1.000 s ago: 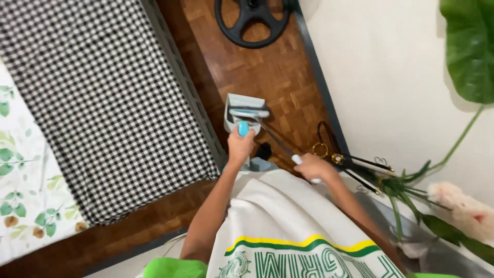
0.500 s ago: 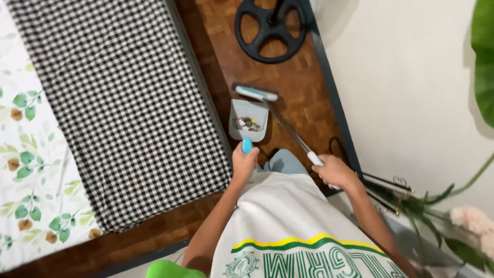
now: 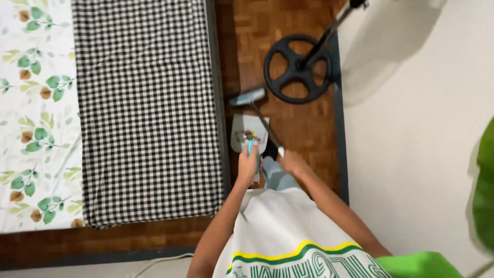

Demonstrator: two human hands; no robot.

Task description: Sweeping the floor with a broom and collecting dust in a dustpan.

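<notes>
Item: pale grey plastic dustpan w/ blue handle [image 3: 248, 135], lying on brown parquet floor [image 3: 303, 128] just beside bed in black-and-white check cover [image 3: 146, 103]; small debris inside. Left hand [image 3: 248, 166] closed on handle. Right hand [image 3: 292, 162] grips thin dark broom stick [image 3: 265, 123]; brush head [image 3: 248, 96] looks blurred, prob. soft bristle. Handling est.: light, stiff; carry level by handle, contents spill if tilted.
</notes>
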